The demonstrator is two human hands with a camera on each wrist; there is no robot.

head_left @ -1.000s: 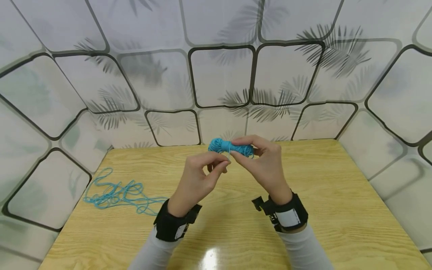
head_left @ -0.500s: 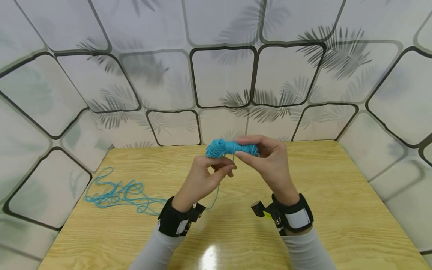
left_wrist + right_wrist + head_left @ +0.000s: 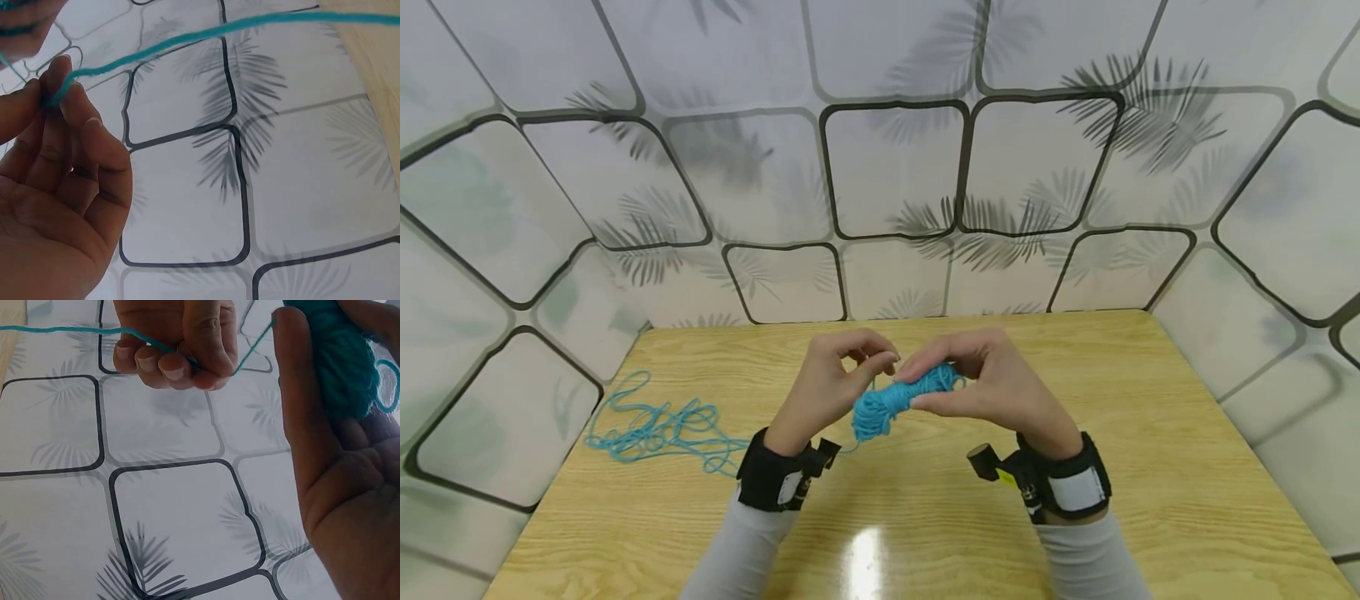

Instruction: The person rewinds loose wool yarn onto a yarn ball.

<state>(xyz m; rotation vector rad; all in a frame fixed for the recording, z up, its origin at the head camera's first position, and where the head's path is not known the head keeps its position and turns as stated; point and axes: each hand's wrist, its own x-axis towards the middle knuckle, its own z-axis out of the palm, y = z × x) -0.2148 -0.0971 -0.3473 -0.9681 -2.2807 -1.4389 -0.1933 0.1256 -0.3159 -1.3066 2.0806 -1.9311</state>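
A bundle of blue yarn (image 3: pixel 883 407), wound round its middle with looped ends, is tilted above the table. My right hand (image 3: pixel 992 379) grips its right part between thumb and fingers; in the right wrist view the bundle (image 3: pixel 340 362) lies against that palm. Just left of it, my left hand (image 3: pixel 835 375) pinches a single yarn strand (image 3: pixel 181 40) between thumb and forefinger. In the right wrist view a short taut stretch of the strand runs from the left fingertips to the bundle, and the other part trails away past the hand.
Loose tangled yarn (image 3: pixel 662 433) lies on the left of the wooden table (image 3: pixel 1150 467), with a strand leading toward the left wrist. A patterned backdrop (image 3: pixel 895 175) with leaf prints stands behind and at both sides. Each wrist wears a black camera strap (image 3: pixel 1063 479).
The bundle has come down toward me and tilted, its left end now lower. My left hand, still pinching the strand, has passed from below the bundle to its far upper-left side.
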